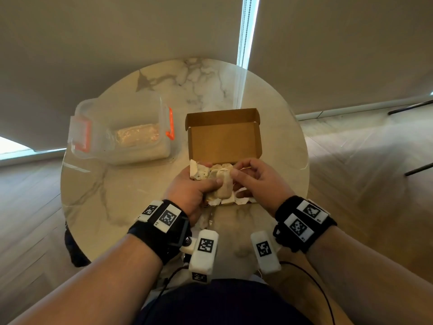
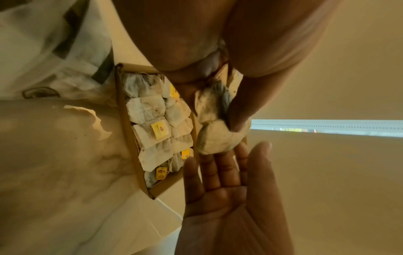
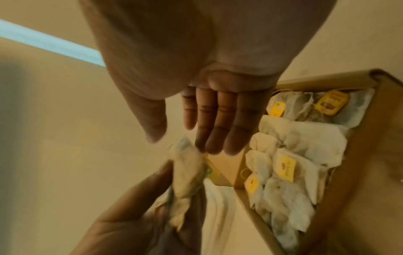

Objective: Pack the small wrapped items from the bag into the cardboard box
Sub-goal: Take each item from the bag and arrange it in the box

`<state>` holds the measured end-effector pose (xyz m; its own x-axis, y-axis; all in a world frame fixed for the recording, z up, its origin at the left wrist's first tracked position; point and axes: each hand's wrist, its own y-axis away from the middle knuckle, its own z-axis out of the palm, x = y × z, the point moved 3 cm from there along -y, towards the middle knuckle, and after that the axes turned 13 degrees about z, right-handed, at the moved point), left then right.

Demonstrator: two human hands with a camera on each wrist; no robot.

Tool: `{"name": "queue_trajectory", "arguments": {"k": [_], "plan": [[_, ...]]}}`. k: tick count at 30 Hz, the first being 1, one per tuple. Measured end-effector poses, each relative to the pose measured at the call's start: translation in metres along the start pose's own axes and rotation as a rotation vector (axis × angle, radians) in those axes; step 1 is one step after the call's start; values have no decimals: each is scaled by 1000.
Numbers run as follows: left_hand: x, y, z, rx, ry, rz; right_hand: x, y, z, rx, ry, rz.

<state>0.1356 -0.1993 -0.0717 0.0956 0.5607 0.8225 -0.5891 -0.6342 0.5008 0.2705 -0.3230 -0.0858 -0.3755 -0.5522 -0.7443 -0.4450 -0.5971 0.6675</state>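
Observation:
My left hand (image 1: 210, 174) grips a bunch of pale tea bags (image 1: 222, 184) just above the near end of the open cardboard box (image 1: 225, 141), whose lid is folded back. The right hand (image 1: 236, 171) is beside the bunch. In the left wrist view its fingers (image 2: 218, 165) are straight, their tips touching the bunch (image 2: 216, 120) from below. The right wrist view shows the same touch on the bunch (image 3: 187, 176). Several tea bags with yellow tags (image 2: 157, 120) lie in rows inside the box (image 2: 124, 110); they also show in the right wrist view (image 3: 294, 155).
The box sits on a round marble table (image 1: 140, 195). A clear plastic container with orange latches (image 1: 126, 132) stands at the left, beside the box. A whitish translucent bag (image 2: 54, 51) lies at the box's near side. Wooden floor surrounds the table.

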Motion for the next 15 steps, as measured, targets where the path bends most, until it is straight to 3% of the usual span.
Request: {"name": "queue_trajectory", "arguments": {"k": [6, 15], "plan": [[-4, -3, 7, -39, -113, 19, -7, 17, -21, 75, -21, -65], [2, 3, -23, 89, -53, -36, 7, 10, -70, 303, 179, -54]]}}
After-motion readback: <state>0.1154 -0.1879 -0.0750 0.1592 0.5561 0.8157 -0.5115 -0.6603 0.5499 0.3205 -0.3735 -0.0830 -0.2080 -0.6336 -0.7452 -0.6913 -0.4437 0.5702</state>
